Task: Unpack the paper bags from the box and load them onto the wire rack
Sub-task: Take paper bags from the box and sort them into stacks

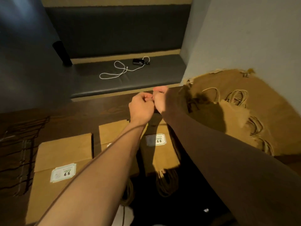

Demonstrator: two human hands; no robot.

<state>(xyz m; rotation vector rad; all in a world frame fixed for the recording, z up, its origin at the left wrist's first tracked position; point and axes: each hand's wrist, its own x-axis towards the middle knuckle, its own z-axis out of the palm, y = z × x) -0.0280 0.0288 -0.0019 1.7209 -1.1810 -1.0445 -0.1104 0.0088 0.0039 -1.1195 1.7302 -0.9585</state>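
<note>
Three flat stacks of brown paper bags lie on the dark wooden table: a left stack (63, 154) with a white "9.9" label, a middle stack (112, 132), and a right stack (160, 155) whose twisted handles point toward me. A torn-open brown box (267, 101) at the right holds more bags, their handles (237, 96) showing. The dark wire rack (21, 152) lies at the table's left edge. My left hand (141, 106) and my right hand (160, 99) meet above the table's far edge, fingers curled and pinched together, touching. I see nothing between them.
Beyond the table runs a dark cushioned bench (97, 88) with a looped white cord (120, 70), a small black device (138, 61) and a black cylinder (62, 53). A pale wall (244, 38) stands behind the box at the right.
</note>
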